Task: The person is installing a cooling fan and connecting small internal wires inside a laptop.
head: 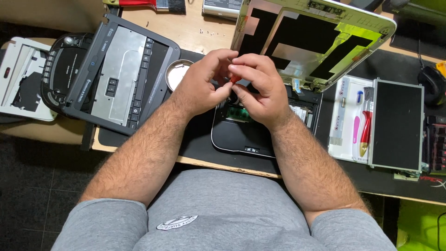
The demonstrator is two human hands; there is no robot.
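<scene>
My left hand (pixel 202 79) and my right hand (pixel 258 88) meet above an opened laptop base (pixel 237 137) on the black desk mat. Both pinch a small red-handled tool (pixel 235 78), of which only a red bit shows between the fingers. Under the hands a green memory board (pixel 239 114) lies in the base. The laptop's lid shell (pixel 316 37), silver with black tape strips, stands tilted open behind the hands.
A removed keyboard bezel (pixel 118 69) lies left over a black disc player (pixel 60 69). A round metal dish (pixel 178 74) sits beside my left wrist. At right lie a bare screen panel (pixel 397 123), a white tray with a red brush (pixel 365 125), and a mouse (pixel 434 83).
</scene>
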